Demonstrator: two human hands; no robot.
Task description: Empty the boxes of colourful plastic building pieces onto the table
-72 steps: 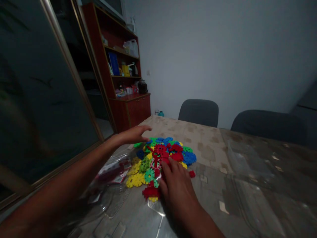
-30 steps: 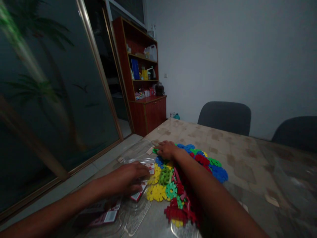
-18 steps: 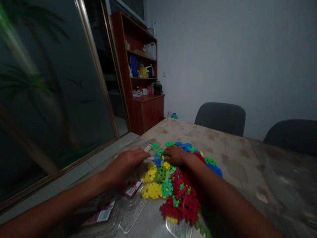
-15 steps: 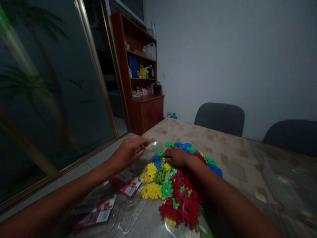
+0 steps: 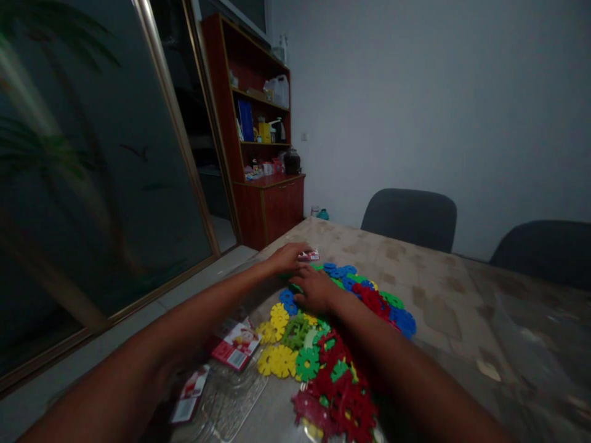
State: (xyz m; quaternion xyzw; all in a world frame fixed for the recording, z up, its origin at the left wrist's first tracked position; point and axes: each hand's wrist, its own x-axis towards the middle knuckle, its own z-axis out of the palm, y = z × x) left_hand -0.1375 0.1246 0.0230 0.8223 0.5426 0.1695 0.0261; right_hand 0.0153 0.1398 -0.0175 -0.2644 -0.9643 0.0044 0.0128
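A pile of flat plastic snowflake pieces in red, green, yellow and blue lies on the table. My left hand reaches to the far left end of the pile. Its fingers are pinched on a small red and white packet label. My right hand lies just behind it on the blue and green pieces, palm down, with the fingers spread loosely over them. Both forearms cross the lower part of the view.
Clear plastic packaging with red and white labels lies left of the pile near the table edge. Two dark chairs stand on the far side. A red wooden shelf unit and a glass sliding door are on the left.
My left hand left the packaging beside the pile, lifted a piece of it and carried it to the far end. My right hand stayed on the pieces. The view shifted slightly.
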